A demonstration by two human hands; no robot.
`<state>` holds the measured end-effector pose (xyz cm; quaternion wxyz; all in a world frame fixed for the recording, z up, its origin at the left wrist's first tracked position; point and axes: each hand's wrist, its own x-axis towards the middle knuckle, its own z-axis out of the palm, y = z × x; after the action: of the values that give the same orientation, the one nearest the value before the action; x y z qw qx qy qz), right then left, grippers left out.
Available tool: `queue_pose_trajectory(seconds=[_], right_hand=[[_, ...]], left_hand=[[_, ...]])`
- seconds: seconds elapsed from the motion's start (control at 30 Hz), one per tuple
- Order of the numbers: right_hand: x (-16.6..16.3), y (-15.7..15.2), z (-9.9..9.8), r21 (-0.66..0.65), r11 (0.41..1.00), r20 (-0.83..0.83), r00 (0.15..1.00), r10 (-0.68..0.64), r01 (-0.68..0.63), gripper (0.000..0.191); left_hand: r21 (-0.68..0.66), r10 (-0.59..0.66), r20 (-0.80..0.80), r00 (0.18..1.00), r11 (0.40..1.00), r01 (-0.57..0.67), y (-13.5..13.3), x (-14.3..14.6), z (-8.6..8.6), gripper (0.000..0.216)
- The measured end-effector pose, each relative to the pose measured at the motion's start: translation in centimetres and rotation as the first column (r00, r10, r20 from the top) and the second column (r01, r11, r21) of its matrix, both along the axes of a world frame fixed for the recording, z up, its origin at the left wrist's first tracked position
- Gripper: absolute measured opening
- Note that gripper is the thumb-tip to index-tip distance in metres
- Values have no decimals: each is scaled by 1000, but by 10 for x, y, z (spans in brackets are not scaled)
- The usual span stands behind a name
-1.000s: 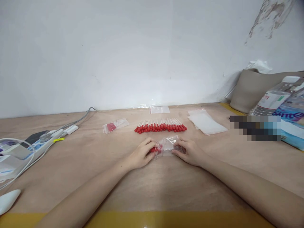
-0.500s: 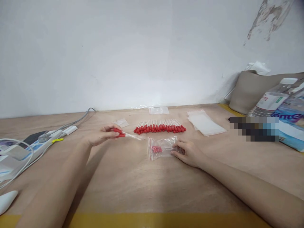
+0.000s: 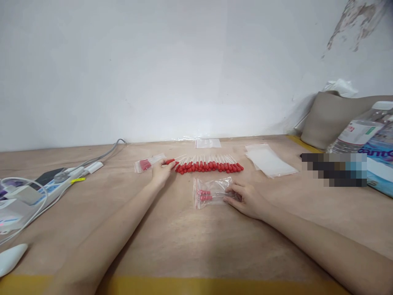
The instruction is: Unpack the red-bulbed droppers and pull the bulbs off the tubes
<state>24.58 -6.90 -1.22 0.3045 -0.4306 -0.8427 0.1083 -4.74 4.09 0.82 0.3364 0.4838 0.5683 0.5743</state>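
Observation:
A row of several red-tipped droppers (image 3: 210, 165) lies on the wooden table (image 3: 190, 241). My left hand (image 3: 161, 171) reaches to the row's left end and pinches one red-tipped dropper (image 3: 170, 161). My right hand (image 3: 246, 198) presses down the right end of a small clear zip bag (image 3: 211, 192) that holds a few red-tipped droppers and lies in front of the row. A second filled zip bag (image 3: 148, 163) lies just left of my left hand.
A stack of clear bags (image 3: 269, 159) lies right of the row, another small bag (image 3: 208, 143) behind it. A power strip with cables (image 3: 53, 184) sits at the left. Water bottles (image 3: 360, 129) and a beige pouch (image 3: 333, 114) stand at the right.
My left hand left the bag's mouth, swung left with a dropper and has now come to the left end of the row. The right hand stayed on the bag.

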Motion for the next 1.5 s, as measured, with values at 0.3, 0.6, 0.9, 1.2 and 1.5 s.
queue_pose_trajectory(seconds=[0.3, 0.6, 0.9, 1.2, 1.5], right_hand=[[-1, -2, 1, -19, 1000, 2, 1000, -8, 8, 18], [0, 0, 0, 0, 1000, -7, 1000, 2, -2, 18], [0, 0, -3, 2, 1000, 3, 1000, -2, 2, 19], [-1, -1, 1, -6, 1000, 9, 1000, -7, 7, 19], [-1, 0, -1, 15, 1000, -3, 1000, 9, -9, 18]], left_hand=[[-51, 64, -234, 970, 996, -78, -4, -1, 4, 33], [37, 204, -325, 923, 978, -203, 4, -21, -3, 33], [-56, 33, -436, 899, 996, -63, -5, -25, -6, 32], [-54, -103, -353, 930, 995, 90, -6, -26, -12, 56], [335, 25, -659, 752, 905, 264, -60, -16, -6, 22]])
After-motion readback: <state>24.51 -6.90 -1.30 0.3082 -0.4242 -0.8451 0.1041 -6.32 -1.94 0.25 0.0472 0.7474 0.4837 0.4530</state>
